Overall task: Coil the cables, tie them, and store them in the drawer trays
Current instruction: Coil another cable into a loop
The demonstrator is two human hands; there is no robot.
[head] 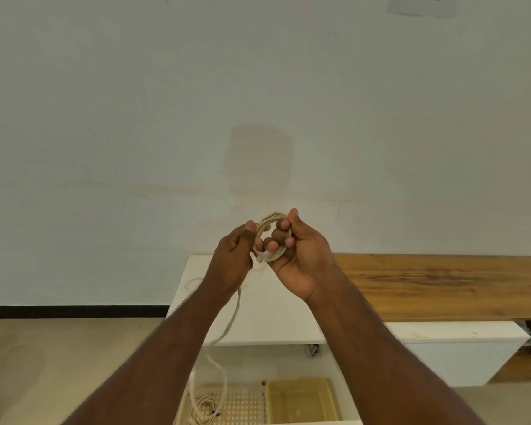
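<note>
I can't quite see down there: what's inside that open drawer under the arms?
The drawer holds a white perforated tray with a loose cable on it, and beside it a yellowish tray that looks empty. The forearms and the frame's edge hide the rest.

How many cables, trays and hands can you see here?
Cables: 2, one coil held in both hands with its tail hanging down, one lying in the white tray
Trays: 2, white and yellow
Hands: 2, left and right
Total: 6

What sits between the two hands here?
In the head view, a small coil of white cable sits between the left hand and right hand, both gripping it.
</note>
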